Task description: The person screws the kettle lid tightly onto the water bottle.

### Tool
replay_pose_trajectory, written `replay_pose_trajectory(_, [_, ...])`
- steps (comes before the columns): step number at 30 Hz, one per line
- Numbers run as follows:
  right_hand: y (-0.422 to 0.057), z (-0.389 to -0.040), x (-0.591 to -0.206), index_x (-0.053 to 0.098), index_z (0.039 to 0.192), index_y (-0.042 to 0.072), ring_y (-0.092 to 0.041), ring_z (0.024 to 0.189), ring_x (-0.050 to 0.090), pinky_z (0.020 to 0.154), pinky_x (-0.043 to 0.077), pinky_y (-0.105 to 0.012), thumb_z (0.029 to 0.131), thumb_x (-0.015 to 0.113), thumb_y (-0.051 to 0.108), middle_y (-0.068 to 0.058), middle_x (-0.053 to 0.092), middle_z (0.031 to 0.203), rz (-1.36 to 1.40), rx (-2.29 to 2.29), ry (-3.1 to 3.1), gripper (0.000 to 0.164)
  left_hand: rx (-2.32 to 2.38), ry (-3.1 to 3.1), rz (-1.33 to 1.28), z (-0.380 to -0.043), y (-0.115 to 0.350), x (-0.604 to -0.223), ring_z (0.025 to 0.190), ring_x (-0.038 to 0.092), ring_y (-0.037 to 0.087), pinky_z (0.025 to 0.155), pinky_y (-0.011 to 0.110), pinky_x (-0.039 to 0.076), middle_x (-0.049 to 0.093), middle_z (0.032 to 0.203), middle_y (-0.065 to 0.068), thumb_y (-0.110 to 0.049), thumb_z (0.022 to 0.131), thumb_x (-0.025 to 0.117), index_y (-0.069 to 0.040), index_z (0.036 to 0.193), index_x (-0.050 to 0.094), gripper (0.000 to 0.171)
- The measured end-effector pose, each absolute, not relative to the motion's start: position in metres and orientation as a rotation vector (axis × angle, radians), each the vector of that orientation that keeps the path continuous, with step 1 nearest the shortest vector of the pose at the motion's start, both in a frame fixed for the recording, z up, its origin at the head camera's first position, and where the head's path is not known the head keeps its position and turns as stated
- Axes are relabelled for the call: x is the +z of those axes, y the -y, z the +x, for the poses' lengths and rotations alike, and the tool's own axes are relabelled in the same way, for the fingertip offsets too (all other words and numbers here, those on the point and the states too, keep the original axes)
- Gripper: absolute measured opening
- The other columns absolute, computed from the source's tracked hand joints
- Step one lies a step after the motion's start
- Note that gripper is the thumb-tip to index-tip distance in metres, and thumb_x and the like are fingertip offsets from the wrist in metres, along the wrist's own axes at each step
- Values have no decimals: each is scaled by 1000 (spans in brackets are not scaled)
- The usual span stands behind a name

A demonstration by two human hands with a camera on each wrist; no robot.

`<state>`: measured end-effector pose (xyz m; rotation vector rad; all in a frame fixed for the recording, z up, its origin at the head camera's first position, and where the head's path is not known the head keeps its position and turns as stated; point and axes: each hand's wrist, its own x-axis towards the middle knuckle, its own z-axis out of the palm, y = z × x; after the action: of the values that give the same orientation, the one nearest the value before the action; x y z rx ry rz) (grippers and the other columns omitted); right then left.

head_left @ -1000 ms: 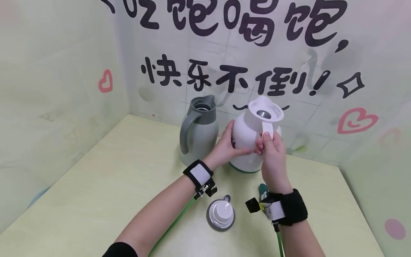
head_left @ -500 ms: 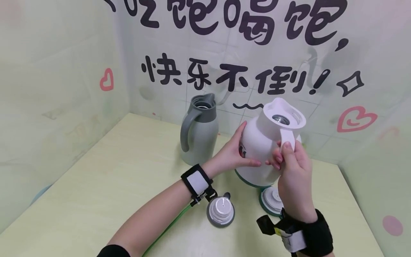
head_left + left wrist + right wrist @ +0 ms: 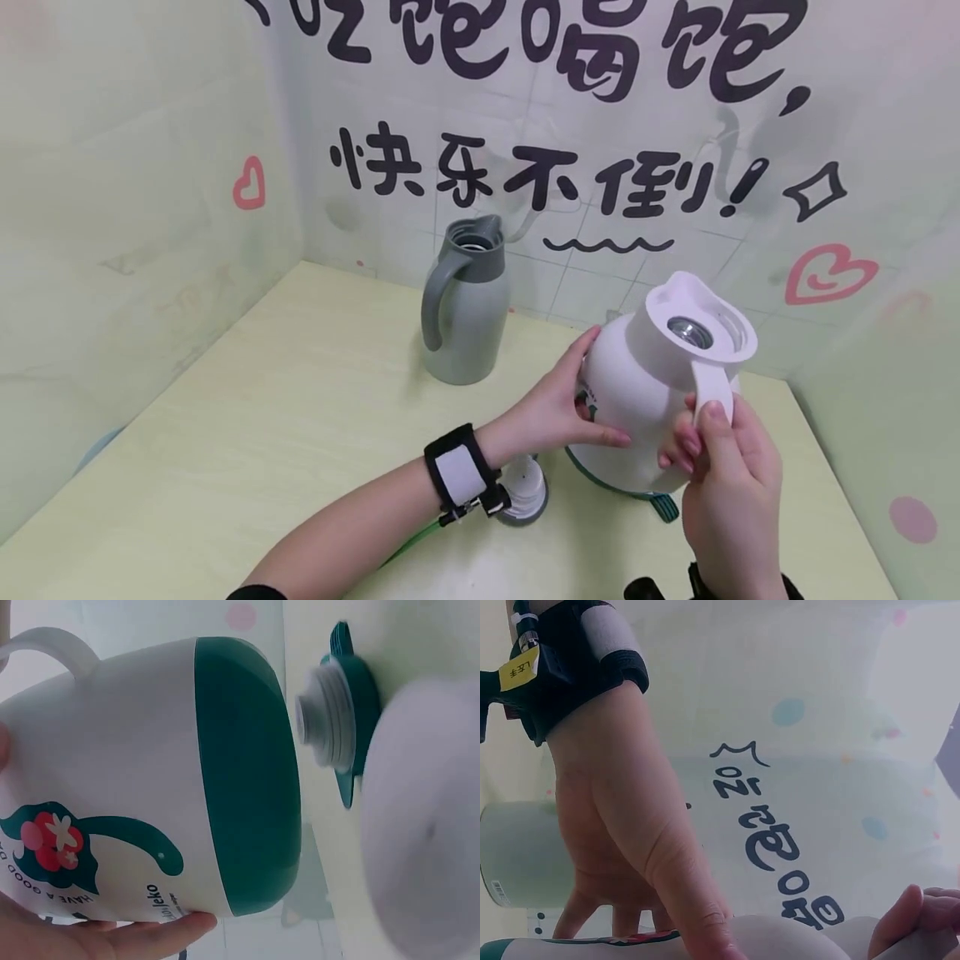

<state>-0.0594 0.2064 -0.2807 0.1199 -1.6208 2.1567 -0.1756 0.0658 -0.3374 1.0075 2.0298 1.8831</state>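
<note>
A white thermos jug (image 3: pixel 637 383) with a green base and flower print is tilted to the right, its mouth uncovered and facing up. My right hand (image 3: pixel 738 492) grips its handle (image 3: pixel 711 392). Against the left side of its body, my left hand (image 3: pixel 551 412) holds it, thumb in front and fingers behind. The left wrist view shows a gap between the jug's green base (image 3: pixel 251 780) and a green lid with a white stopper (image 3: pixel 337 712) on the table. From the head camera the jug hides most of that lid.
A grey-green thermos jug (image 3: pixel 468 325), also uncovered, stands at the back left. A grey lid (image 3: pixel 522 496) with a white stopper lies on the table (image 3: pixel 285 400), partly behind my left wrist. Printed wall sheets (image 3: pixel 405 242) close off the back and sides.
Both hands have brought the white jug right and toward me, raising it and tilting it further. It now covers most of the green lid. The grey-green jug has stayed put.
</note>
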Motion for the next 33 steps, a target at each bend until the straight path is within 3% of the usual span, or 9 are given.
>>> replay_pose_trajectory(6, [-216,-39,-302,50,102,-10,-23,56,29,48,31,-33,103,36,6,-9,40,66,252,2247,1505,21,1900,-2017,1009,-151,-65,-347,122,41,13,85,25,47,28,147,-3,-13,64,90,-23,153,9,121])
replay_pose_trajectory(13, [-222,-21,-322,50,104,-12,-24,51,26,47,21,-36,103,22,-3,-10,39,65,453,2325,1394,29,1826,-2155,984,-124,-63,-359,128,36,10,104,35,32,31,146,-4,-25,62,92,-23,153,12,121])
replay_pose_trajectory(22, [-225,4,-340,50,105,-4,-28,48,25,45,21,-40,104,25,3,-11,34,62,296,2279,1577,26,1761,-2252,925,-98,-56,-374,128,36,12,104,39,33,31,147,-1,-32,61,92,-26,153,12,122])
replay_pose_trajectory(33, [-228,15,-356,48,110,2,-29,51,25,44,20,-38,103,11,-1,-12,33,67,514,2483,1470,38,1740,-2271,952,-85,-51,-388,130,35,12,104,37,33,30,148,-2,-34,62,91,-21,153,12,121])
